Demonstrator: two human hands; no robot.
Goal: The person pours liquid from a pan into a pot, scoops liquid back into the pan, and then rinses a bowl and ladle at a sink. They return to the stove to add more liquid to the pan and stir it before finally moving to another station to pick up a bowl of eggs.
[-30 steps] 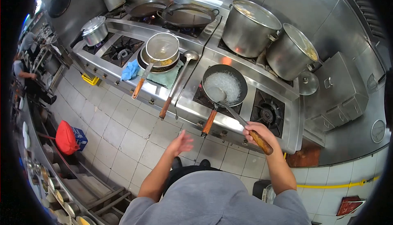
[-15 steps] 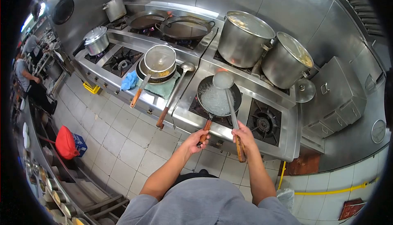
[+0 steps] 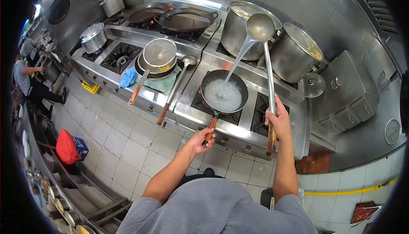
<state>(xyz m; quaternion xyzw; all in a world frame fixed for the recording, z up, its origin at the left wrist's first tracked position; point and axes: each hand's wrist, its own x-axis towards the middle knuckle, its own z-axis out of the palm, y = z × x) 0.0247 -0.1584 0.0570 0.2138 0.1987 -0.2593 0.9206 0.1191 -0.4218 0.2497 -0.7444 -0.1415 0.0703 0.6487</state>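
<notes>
My left hand point(image 3: 201, 140) is wrapped round the wooden handle of a dark frying pan point(image 3: 244, 90) on a front burner. Clear, bubbly liquid point(image 3: 222, 96) covers the pan's bottom. In my right hand point(image 3: 279, 121) is a long-handled ladle point(image 3: 260, 27), gripped near the wooden end of its handle. The ladle's bowl is tilted high above the pan, in front of a large stockpot point(image 3: 232, 33). From its lip a stream of liquid point(image 3: 240, 56) falls into the pan.
Another stockpot point(image 3: 283, 61) stands behind on the right. Left of the pan are a second ladle point(image 3: 177, 87), a strainer point(image 3: 159, 53) over a pan, and a blue cloth point(image 3: 128, 78). Two woks point(image 3: 185, 21) sit on back burners. At far left is another person point(image 3: 23, 76).
The ladle has risen from inside the pan to high above it, and liquid now pours from it. My right hand has moved up and right; my left hand still holds the pan.
</notes>
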